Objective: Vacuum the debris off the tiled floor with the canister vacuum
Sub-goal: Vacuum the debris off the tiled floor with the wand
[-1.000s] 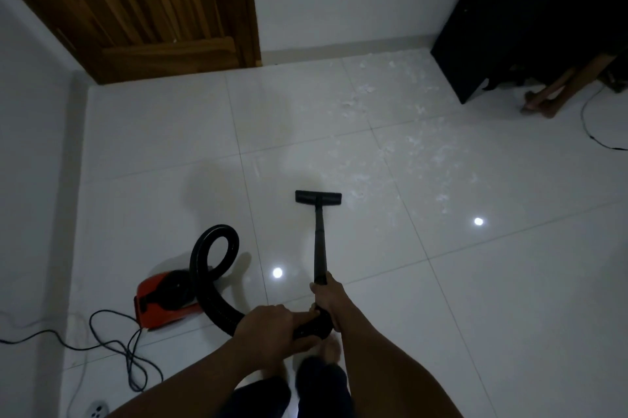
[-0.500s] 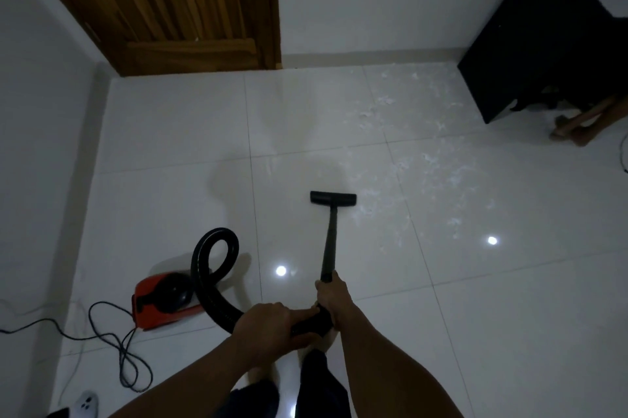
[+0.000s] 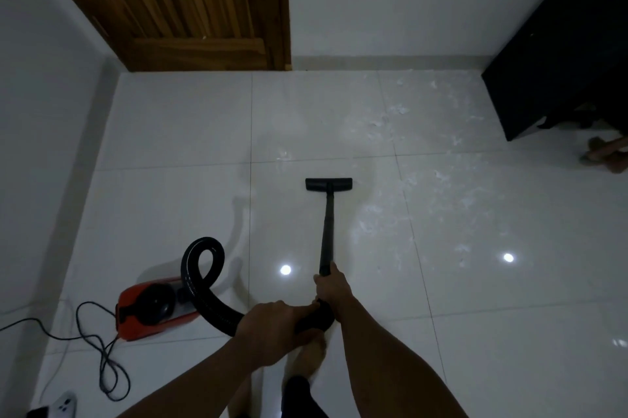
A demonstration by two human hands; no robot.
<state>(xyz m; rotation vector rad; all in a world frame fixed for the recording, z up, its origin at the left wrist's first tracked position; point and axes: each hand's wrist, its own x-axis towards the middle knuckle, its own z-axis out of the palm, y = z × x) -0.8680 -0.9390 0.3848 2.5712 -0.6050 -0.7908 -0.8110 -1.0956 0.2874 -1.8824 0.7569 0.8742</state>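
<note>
Both hands grip the vac's black wand (image 3: pixel 327 230) at the near end: right hand (image 3: pixel 331 290) is wrapped round the tube just above the bend, left hand (image 3: pixel 272 325) is clenched on the curved handle part where the hose (image 3: pixel 204 281) joins, so the two sit close together, almost touching. Wand runs straight ahead from the hands to the floor head (image 3: pixel 328 185), which sits flat on the tiled floor (image 3: pixel 176 200), well fwd of the hands. Debris (image 3: pixel 438 186), pale flecks and scraps, lies mostly to the R of the head and beyond it, spreading toward the black cabinet (image 3: pixel 557 53); a few bits sit just L of and past the head, too. Red canister (image 3: pixel 153 310) rests on the floor to the L of the hands, near the left one, w/ the hose looping up from it and curving back to the handle. Its power cord (image 3: pixel 98 349) trails in loose coils at the far L. Handle itself is largely covered by the fingers, so its shape is unclear. Lower frame cuts off both forearms; a bare foot under the hands is dim and partly hidden. Small white item at bottom L corner is cut off, can't ID it. Room is dark; fine debris is hard to separate from floor glare.
</note>
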